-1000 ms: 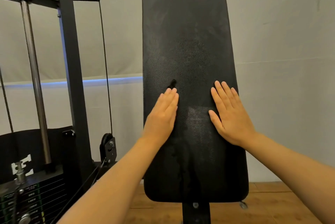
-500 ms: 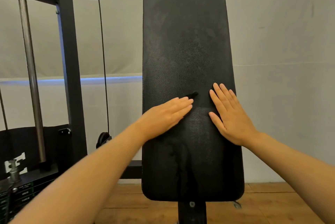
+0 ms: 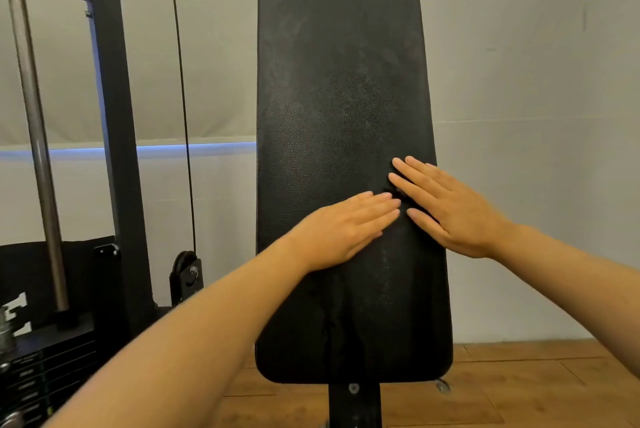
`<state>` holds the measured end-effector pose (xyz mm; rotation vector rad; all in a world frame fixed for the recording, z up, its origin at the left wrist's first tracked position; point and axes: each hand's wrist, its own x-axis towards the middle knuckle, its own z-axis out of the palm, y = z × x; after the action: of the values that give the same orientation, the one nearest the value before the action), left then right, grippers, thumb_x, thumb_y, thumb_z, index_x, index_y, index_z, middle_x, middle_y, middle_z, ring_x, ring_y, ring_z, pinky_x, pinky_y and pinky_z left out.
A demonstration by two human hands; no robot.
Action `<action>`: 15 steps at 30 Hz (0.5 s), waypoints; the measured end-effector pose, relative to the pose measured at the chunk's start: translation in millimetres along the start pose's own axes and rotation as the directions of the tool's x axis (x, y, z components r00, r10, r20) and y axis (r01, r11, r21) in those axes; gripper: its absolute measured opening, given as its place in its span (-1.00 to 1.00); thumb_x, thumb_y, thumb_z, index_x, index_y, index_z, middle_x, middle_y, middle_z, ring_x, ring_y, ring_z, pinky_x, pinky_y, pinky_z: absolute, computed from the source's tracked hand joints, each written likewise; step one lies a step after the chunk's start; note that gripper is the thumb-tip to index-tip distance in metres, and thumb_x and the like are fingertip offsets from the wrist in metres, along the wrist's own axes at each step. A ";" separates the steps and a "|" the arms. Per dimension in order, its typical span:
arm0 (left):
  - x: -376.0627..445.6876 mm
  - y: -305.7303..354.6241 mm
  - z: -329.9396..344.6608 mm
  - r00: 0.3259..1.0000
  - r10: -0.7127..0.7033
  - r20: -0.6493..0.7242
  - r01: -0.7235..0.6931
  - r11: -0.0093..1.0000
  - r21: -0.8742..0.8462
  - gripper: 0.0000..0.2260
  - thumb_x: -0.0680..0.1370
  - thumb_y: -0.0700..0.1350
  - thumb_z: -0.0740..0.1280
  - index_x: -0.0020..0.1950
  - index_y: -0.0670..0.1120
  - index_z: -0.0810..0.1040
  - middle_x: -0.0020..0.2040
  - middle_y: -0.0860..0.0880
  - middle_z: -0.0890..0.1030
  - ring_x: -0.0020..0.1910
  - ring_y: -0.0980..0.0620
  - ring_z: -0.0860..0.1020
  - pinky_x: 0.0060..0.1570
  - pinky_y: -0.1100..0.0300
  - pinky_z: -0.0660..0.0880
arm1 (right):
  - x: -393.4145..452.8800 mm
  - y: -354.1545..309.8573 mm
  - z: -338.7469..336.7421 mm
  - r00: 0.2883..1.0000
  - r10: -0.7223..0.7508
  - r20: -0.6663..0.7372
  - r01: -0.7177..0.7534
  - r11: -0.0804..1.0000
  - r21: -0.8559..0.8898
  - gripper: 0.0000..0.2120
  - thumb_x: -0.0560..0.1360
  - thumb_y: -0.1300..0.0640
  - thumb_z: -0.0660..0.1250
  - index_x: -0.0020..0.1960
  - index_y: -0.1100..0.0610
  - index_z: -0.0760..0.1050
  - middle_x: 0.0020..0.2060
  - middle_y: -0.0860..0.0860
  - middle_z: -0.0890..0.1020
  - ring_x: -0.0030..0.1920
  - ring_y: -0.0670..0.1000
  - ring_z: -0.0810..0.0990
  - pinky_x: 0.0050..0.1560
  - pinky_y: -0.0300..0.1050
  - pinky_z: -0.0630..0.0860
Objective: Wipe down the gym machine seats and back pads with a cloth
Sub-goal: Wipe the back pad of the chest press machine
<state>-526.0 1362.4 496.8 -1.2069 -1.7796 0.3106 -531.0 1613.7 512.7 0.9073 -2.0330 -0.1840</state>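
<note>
A tall black padded back pad (image 3: 341, 81) stands upright in front of me, its leather dull and smeared. My left hand (image 3: 343, 230) lies flat on the pad's lower middle, fingers straight and pointing right. My right hand (image 3: 446, 209) presses flat on the pad's right side, fingers pointing up and left. The fingertips of both hands nearly meet. A small dark scrap (image 3: 394, 192), perhaps a corner of black cloth, shows between the fingertips; I cannot tell whether a cloth lies under either palm.
A black machine frame (image 3: 114, 136) with a steel guide rod (image 3: 34, 136), a cable (image 3: 183, 122) and a pulley (image 3: 185, 275) stands at the left over a weight stack (image 3: 38, 368). A grey wall lies behind, wooden floor (image 3: 512, 389) below. The pad's post (image 3: 353, 403) runs down.
My left hand has slid to the right across the pad, turning from pointing up to pointing sideways, until its fingertips reach my right hand. The right hand has stayed almost in place.
</note>
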 end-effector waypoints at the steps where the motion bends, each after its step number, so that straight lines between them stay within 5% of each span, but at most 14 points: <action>1: 6.5 4.6 3.8 1.000 -0.005 -0.010 0.005 1.000 -0.005 -0.64 0.65 -0.15 0.15 0.39 -0.28 0.46 0.40 -0.22 0.47 0.41 -0.15 0.42 0.45 0.00 0.25 | -0.2 1.7 -3.2 1.000 -0.003 0.007 0.003 1.000 0.020 -0.46 0.64 -0.04 0.01 0.57 0.11 0.10 0.57 0.00 0.07 0.57 -0.04 -0.04 0.54 -0.15 -0.11; 7: -5.5 3.6 -10.7 0.996 -0.085 -0.019 0.087 0.979 0.183 -0.57 0.66 -0.02 0.09 0.43 -0.22 0.43 0.43 -0.15 0.45 0.43 -0.08 0.40 0.46 -0.01 0.23 | -1.3 -1.2 -15.5 0.994 0.038 0.102 -0.044 0.998 0.051 -0.37 0.59 -0.10 0.06 0.59 0.03 0.00 0.57 -0.10 -0.05 0.55 -0.16 -0.19 0.47 -0.30 -0.25; 15: -19.4 9.3 -26.3 0.979 -0.186 0.079 0.151 0.932 0.329 -0.46 0.64 0.04 -0.01 0.57 -0.19 0.18 0.57 -0.13 0.20 0.56 -0.03 0.14 0.53 -0.12 0.03 | 3.6 -29.9 -17.5 0.995 0.001 0.101 -0.001 1.000 0.005 -0.37 0.59 -0.14 -0.01 0.60 0.05 -0.02 0.56 -0.07 0.07 0.57 -0.06 -0.07 0.56 0.03 -0.12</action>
<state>-497.8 1343.5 494.2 -0.8126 -1.8271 0.5519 -502.9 1593.2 512.4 0.9161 -2.1274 -0.2287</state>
